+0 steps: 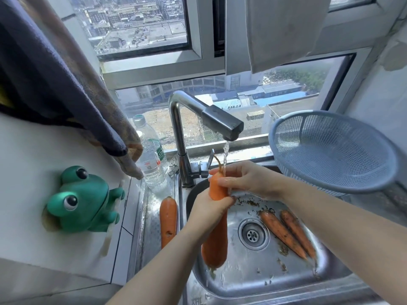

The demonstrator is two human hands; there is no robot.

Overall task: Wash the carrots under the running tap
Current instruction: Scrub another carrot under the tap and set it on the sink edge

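Note:
Water runs from the steel tap (220, 122) into the steel sink (253, 280). I hold a large orange carrot (217, 236) upright over the sink, thin tip up in the stream. My left hand (209, 212) grips its middle. My right hand (244, 178) is closed around its upper end, right under the water. Two dirty carrots (288, 232) lie side by side in the sink, to the right of the drain (253, 234). One cleaner carrot (168, 219) lies on the steel ledge to the left of the sink.
A blue plastic colander (330, 150) stands on the counter at the right. Clear water bottles (152, 159) stand behind the ledge, left of the tap. A green frog holder (81, 199) hangs on the left wall, with cloths hanging above. Bits of dirt lie in the sink.

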